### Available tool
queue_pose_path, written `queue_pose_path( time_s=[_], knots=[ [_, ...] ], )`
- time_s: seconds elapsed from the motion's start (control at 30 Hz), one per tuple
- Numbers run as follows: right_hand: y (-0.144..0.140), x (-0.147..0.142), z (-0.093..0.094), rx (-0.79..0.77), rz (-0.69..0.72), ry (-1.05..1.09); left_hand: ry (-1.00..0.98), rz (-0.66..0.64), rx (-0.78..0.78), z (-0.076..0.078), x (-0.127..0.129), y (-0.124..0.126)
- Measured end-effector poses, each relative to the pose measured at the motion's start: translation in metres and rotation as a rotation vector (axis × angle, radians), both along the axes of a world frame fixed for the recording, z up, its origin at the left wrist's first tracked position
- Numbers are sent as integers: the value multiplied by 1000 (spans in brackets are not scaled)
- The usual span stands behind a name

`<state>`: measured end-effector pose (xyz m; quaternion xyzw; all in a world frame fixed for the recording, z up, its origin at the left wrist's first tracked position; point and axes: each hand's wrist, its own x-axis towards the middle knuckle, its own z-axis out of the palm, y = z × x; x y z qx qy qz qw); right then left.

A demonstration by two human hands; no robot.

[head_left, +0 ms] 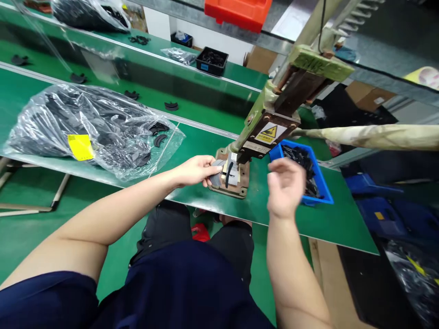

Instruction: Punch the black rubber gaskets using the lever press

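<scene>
My left hand (200,171) is closed on a grey curved plastic part (216,173), thumb on top, at the left side of the press base (236,189). A thin black curved strip (229,174) stands on the fixture beside that part. Above the fixture is the ram of the hand press (267,132), which carries a yellow warning label. My right hand (285,185) is raised to the right of the press, blurred, with its fingers curled; whether anything is in them I cannot make out. Behind it sits a blue bin (320,183) full of black parts.
A clear plastic bag (85,123) of dark curved parts lies at the left of the green table. The press lever (370,136) reaches out to the right. Beyond a low rail, several black parts (171,106) lie on the green belt. A black bin (212,61) stands farther back.
</scene>
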<state>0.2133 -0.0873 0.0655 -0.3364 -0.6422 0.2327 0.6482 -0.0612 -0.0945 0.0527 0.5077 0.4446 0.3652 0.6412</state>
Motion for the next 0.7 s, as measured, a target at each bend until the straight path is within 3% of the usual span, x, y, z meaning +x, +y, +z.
queue_pose_path(
  time_s=[0.1,0.2,0.37,0.7],
  knots=[
    [-26,-29,-57,-230,177,-77,-20,-26,27,10,1,-23],
    [-50,-55,-81,-303,195,-66,-17,-59,32,9,9,-37],
    [-64,-66,-79,-330,104,6,11,-82,51,4,21,-46],
    [-78,-58,-76,-296,85,19,86,-145,14,17,38,-51]
  ],
)
